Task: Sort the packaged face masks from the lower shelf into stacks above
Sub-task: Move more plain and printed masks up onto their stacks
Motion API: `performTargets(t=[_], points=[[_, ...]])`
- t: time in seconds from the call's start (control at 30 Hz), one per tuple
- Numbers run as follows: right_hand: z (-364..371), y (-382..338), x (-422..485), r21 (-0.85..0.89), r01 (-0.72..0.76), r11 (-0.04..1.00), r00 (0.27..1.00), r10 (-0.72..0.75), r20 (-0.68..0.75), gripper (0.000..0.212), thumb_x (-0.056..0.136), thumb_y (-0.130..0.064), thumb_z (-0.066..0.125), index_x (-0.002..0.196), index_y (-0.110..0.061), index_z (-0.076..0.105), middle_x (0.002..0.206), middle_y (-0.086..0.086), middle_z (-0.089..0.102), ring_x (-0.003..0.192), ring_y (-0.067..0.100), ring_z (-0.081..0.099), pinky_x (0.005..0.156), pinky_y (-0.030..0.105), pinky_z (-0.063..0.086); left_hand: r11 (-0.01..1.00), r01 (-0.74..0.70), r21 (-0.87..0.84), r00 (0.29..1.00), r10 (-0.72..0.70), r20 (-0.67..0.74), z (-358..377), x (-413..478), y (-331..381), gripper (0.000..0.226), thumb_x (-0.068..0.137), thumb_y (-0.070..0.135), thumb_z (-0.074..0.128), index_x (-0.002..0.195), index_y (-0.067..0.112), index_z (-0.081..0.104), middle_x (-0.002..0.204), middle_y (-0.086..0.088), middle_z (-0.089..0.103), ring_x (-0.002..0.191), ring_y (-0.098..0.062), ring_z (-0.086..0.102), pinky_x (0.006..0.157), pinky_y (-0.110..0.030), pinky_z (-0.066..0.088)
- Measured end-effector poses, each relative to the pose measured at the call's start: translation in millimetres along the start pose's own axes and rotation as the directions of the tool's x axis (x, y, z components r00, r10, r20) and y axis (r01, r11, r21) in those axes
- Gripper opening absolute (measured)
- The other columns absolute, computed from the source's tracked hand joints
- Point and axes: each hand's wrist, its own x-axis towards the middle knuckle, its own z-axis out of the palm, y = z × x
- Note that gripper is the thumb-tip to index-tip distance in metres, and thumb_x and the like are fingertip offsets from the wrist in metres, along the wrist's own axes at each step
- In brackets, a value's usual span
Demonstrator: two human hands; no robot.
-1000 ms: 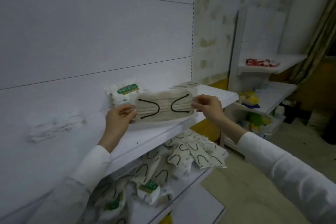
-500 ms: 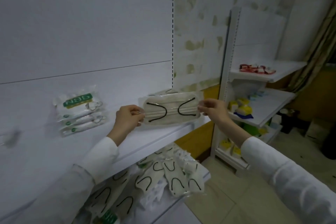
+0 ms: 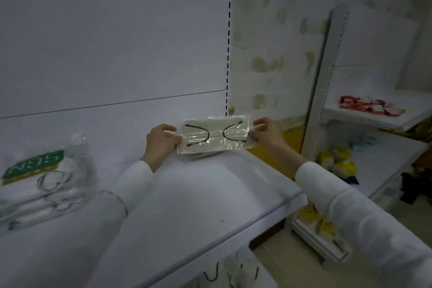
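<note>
Single head-worn wide-angle view, facing forward and down, close over white shelf [image 3: 210, 194]

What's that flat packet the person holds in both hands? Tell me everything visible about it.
It is a beige face mask with two black ear loops, sealed in a clear, glossy plastic wrapper. It is held level at the back of the upper shelf, seemingly atop another packet. The left hand pinches its left end, the right hand its right end.
</note>
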Motion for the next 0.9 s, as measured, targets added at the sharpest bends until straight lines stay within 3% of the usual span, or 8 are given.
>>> performTargets(t=[0.07, 0.17, 0.3, 0.47, 0.53, 0.63, 0.73, 0.9], points=[[9, -1, 28, -0.024, 0.028, 0.999, 0.999, -0.027, 0.027, 0.032, 0.082, -0.009, 0.071, 0.111, -0.009, 0.056, 0.086, 0.008, 0.066, 0.079, 0.022, 0.064, 0.073, 0.034, 0.055, 1.000, 0.007, 0.005, 0.999, -0.007, -0.048, 11, 16, -1, 0.032, 0.076, 0.007, 0.070, 0.105, 0.011, 0.057, 0.079, -0.009, 0.066, 0.071, -0.017, 0.062, 0.075, -0.031, 0.053], [25, 5, 63, -0.107, 0.064, 0.992, 0.993, -0.053, 0.104, 0.029, 0.084, -0.010, 0.069, 0.109, -0.011, 0.055, 0.091, 0.007, 0.068, 0.076, 0.016, 0.062, 0.058, 0.018, 0.045, 0.994, 0.040, 0.100, 0.994, -0.030, -0.105, 22, 32, -11, 0.032, 0.075, 0.004, 0.070, 0.101, 0.014, 0.054, 0.081, -0.010, 0.065, 0.080, -0.022, 0.060, 0.074, -0.030, 0.048], [49, 21, 94, -0.145, 0.059, 0.988, 0.972, -0.024, 0.232, 0.022, 0.081, -0.007, 0.071, 0.100, -0.010, 0.058, 0.098, 0.013, 0.068, 0.081, 0.022, 0.064, 0.069, 0.023, 0.049, 0.980, 0.120, 0.159, 0.985, -0.099, -0.139, 35, 39, -24, 0.009, 0.075, 0.001, 0.070, 0.077, 0.009, 0.068, 0.073, -0.009, 0.067, 0.072, -0.021, 0.061, 0.077, -0.028, 0.051], [68, 35, 118, -0.201, 0.092, 0.975, 0.937, -0.016, 0.349, 0.013, 0.079, -0.002, 0.064, 0.084, -0.014, 0.063, 0.097, 0.016, 0.067, 0.075, 0.022, 0.063, 0.061, 0.021, 0.049, 0.955, 0.207, 0.212, 0.970, -0.172, -0.174, 46, 37, -34, 0.019, 0.073, -0.001, 0.069, 0.060, 0.013, 0.066, 0.047, 0.007, 0.058, 0.054, -0.008, 0.054, 0.059, -0.020, 0.043], [73, 38, 123, -0.197, 0.107, 0.975, 0.925, -0.025, 0.380, 0.013, 0.078, -0.001, 0.061, 0.077, -0.015, 0.064, 0.092, 0.013, 0.067, 0.083, 0.024, 0.064, 0.068, 0.025, 0.054, 0.947, 0.235, 0.220, 0.963, -0.195, -0.188, 47, 39, -36, 0.021, 0.072, -0.001, 0.070, 0.058, 0.013, 0.065, 0.044, 0.007, 0.057, 0.052, -0.009, 0.053, 0.056, -0.020, 0.043], [77, 40, 125, -0.219, 0.136, 0.966, 0.911, -0.036, 0.410, 0.012, 0.077, -0.004, 0.062, 0.076, -0.015, 0.065, 0.087, 0.009, 0.065, 0.092, 0.026, 0.063, 0.082, 0.031, 0.054, 0.933, 0.259, 0.248, 0.957, -0.213, -0.199, 47, 40, -36, 0.017, 0.072, 0.000, 0.070, 0.059, 0.011, 0.067, 0.039, 0.009, 0.056, 0.044, -0.008, 0.054, 0.048, -0.010, 0.044], [78, 43, 125, -0.227, 0.147, 0.963, 0.909, -0.041, 0.414, 0.011, 0.076, -0.006, 0.061, 0.075, -0.016, 0.065, 0.091, 0.011, 0.067, 0.089, 0.027, 0.064, 0.083, 0.036, 0.055, 0.918, 0.278, 0.281, 0.958, -0.243, -0.155, 47, 41, -37, 0.013, 0.074, 0.001, 0.070, 0.064, 0.008, 0.068, 0.038, 0.007, 0.057, 0.035, -0.001, 0.052, 0.043, -0.007, 0.043], [77, 48, 127, -0.265, 0.146, 0.953, 0.914, -0.028, 0.405, 0.011, 0.078, -0.013, 0.062, 0.086, -0.017, 0.069, 0.098, 0.009, 0.064, 0.088, 0.024, 0.060, 0.082, 0.033, 0.053, 0.920, 0.285, 0.270, 0.956, -0.252, -0.150, 49, 37, -37, 0.003, 0.077, 0.003, 0.069, 0.079, 0.004, 0.071, 0.063, -0.009, 0.063, 0.051, -0.015, 0.056, 0.045, -0.014, 0.047]])
